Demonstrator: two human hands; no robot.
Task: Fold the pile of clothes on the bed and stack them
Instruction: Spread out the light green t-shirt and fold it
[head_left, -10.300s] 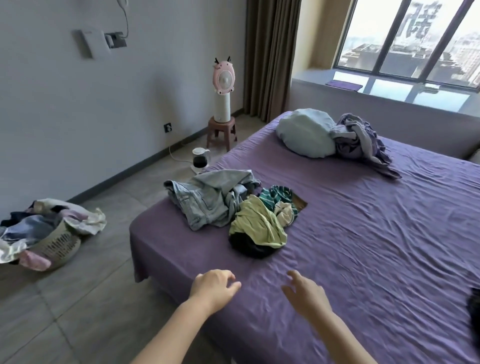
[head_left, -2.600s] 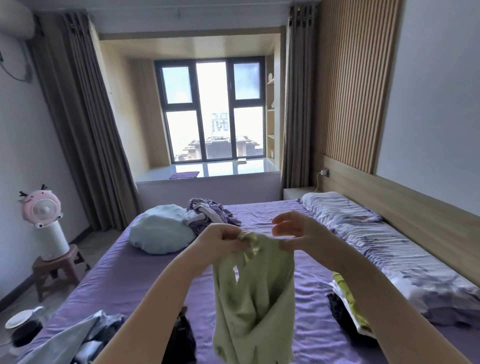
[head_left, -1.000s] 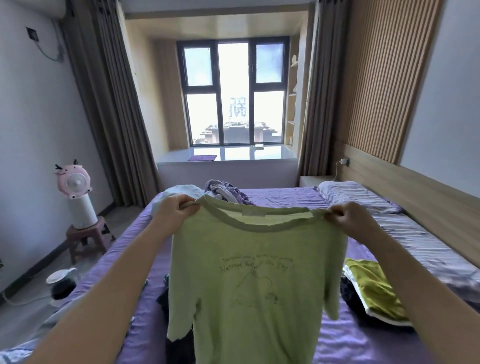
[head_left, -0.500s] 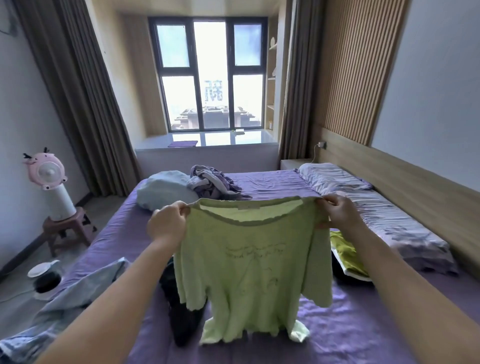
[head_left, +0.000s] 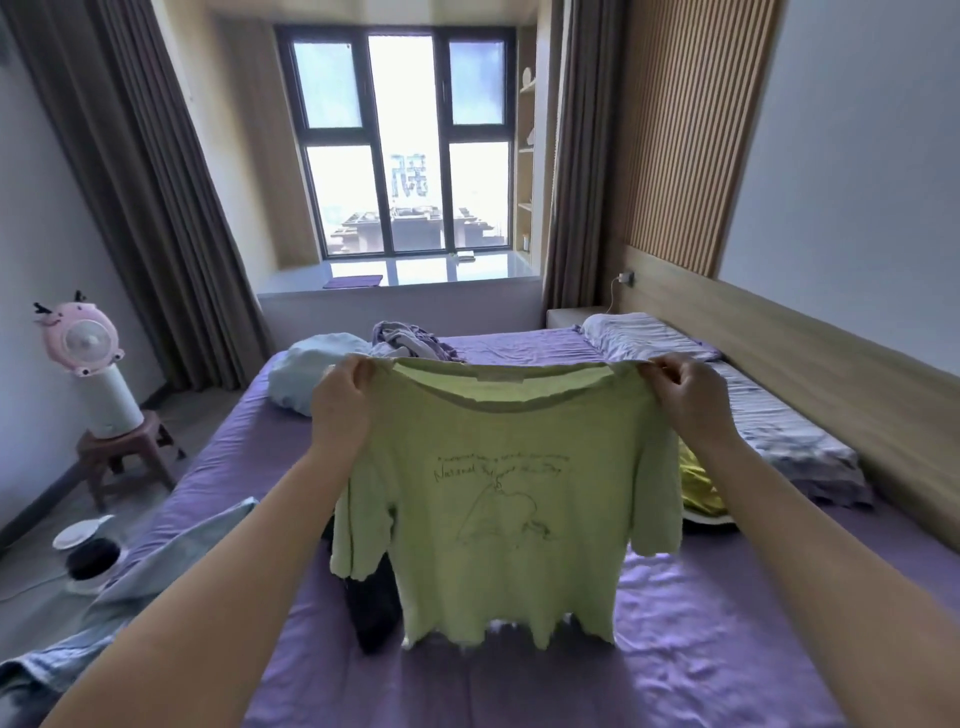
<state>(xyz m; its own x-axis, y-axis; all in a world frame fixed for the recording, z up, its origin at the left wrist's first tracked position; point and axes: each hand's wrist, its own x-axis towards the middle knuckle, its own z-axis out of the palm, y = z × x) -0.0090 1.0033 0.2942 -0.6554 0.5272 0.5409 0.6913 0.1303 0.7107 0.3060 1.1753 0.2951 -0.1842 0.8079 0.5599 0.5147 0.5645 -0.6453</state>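
A light green T-shirt (head_left: 509, 509) with a drawn print hangs spread out in front of me, above the purple bed (head_left: 675, 649). My left hand (head_left: 340, 402) grips its left shoulder and my right hand (head_left: 685, 397) pinches its right shoulder. Its hem hangs just over the sheet. A dark garment (head_left: 371, 603) lies on the bed behind the shirt, partly hidden. A light blue denim garment (head_left: 156, 566) lies at the bed's left edge. A folded stack with a yellow-green top (head_left: 701, 493) sits on the right, behind my right arm.
A pale blue pillow (head_left: 306, 374) and a crumpled lilac garment (head_left: 410, 338) lie at the far end of the bed. A grey pillow and bedding (head_left: 753, 410) run along the wooden headboard on the right. A pink fan on a stool (head_left: 98, 384) and a kettle (head_left: 88, 551) stand on the floor at left.
The shirt, bunched 2.6 s ago, is now held wide by both shoulders. In the last half second my hands have spread further apart and the shirt hangs flatter.
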